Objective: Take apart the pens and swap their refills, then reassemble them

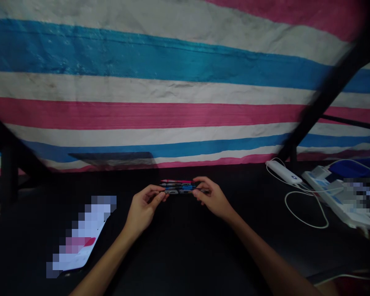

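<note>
Several pens (180,187) lie side by side, crosswise, on the black table (179,246), with a red one (177,181) at the far side and dark and blue ones nearer. My left hand (144,205) pinches the left end of the nearest dark pen (181,192) between thumb and fingers. At the right end, my right hand (212,199) has its thumb and fingers closed round the same pen, with its index finger reaching toward the tip of the red pen.
A lit phone (89,242), partly pixelated, lies at the left. To the right are a white power bank (283,172), looped white cable (306,226) and a white power strip (336,197). Behind hangs a striped sheet (172,117) between dark slanted bars.
</note>
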Demonstrator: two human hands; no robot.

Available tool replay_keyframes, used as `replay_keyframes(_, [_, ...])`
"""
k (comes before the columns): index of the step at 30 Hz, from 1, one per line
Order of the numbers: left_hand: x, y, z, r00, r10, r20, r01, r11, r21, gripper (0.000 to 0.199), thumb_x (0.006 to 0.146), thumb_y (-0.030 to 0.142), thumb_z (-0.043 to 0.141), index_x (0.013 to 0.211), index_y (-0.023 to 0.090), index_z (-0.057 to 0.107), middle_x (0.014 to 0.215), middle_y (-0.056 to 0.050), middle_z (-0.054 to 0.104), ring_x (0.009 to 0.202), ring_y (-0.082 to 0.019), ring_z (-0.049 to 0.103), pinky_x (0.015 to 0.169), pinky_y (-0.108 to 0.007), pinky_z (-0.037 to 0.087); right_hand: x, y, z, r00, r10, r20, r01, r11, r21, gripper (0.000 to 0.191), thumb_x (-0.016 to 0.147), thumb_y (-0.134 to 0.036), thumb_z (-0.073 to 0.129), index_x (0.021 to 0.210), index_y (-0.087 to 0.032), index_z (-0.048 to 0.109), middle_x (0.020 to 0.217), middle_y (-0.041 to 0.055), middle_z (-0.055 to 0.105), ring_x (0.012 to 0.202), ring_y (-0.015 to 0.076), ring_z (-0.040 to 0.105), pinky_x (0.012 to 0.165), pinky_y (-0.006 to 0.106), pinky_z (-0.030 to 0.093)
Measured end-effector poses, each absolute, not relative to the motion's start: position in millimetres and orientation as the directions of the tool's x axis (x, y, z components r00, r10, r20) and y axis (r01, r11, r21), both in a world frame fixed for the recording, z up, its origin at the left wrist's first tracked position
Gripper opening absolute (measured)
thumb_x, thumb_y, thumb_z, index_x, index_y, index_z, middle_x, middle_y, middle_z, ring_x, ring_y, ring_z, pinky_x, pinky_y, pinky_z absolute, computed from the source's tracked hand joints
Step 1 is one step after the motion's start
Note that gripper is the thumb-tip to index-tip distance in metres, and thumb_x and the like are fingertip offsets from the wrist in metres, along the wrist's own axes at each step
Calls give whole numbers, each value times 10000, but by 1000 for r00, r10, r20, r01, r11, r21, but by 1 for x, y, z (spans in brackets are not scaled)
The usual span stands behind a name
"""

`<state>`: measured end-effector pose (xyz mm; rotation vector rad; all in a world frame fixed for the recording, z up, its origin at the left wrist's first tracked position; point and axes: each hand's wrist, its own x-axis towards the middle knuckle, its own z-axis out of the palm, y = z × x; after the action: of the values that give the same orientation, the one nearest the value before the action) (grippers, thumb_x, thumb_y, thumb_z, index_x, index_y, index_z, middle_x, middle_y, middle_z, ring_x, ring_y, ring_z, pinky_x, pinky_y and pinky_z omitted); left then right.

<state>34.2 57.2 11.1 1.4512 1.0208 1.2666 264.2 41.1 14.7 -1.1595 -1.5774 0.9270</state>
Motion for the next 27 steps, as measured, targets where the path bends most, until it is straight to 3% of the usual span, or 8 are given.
replay_keyframes(3, [34,57,12,120,967,223,27,-227,973,163,754,262,672,876,162,633,774,-22,693,751,-158,659,736,-274,506,263,38,19,-118,936,332,237,351,-906,520,688,-288,731,1150,-239,496,860,8,625,759,152,600,640,250,454])
replay_keyframes(7, [34,55,13,131,966,222,29,-228,973,170,754,269,671,873,155,629,771,-28,691,749,-165,661,735,-285,510,260,36,20,-129,954,271,267,297,-917,216,844,-350,559,1010,-211,554,618,-18,608,593,136,582,589,254,443])
replay_keyframes(9, [35,55,14,134,966,221,35,-228,973,175,750,274,674,869,154,630,772,-33,693,747,-170,663,730,-289,512,259,35,20,-159,962,221,249,256,-934,227,898,-381,458,1003,-205,557,523,-33,567,500,124,547,528,243,424])
replay_keyframes(15, [34,54,16,103,969,225,47,-231,972,166,752,267,668,871,156,631,772,-29,695,746,-162,661,738,-284,506,262,36,18,-170,944,282,300,322,-898,265,737,-345,687,951,-217,596,722,-1,630,609,128,571,543,230,419])
replay_keyframes(17, [34,54,16,107,969,221,42,-227,973,164,755,265,666,872,156,631,766,-25,691,745,-159,659,735,-279,506,263,37,16,-162,953,254,352,297,-888,210,817,-397,590,797,-190,625,622,2,613,544,121,539,514,229,396])
replay_keyframes(19, [34,54,16,113,970,215,37,-220,975,164,753,265,668,868,154,631,758,-22,687,738,-158,658,729,-277,506,264,38,14,-174,962,211,369,262,-892,364,887,-439,464,693,-175,624,529,4,583,493,118,514,492,229,382])
replay_keyframes(24, [34,54,18,108,971,215,21,-218,976,152,752,246,669,861,148,626,748,-15,676,736,-148,651,736,-268,499,265,37,18,-116,931,347,364,365,-857,295,726,-387,699,954,-209,639,763,17,642,593,126,556,515,221,397])
replay_keyframes(27, [33,54,19,104,971,215,37,-220,975,147,752,251,664,849,147,625,729,-14,670,706,-150,643,723,-279,502,265,36,21,-128,913,387,403,404,-821,192,770,-375,657,852,-202,662,683,11,624,563,128,542,502,226,382])
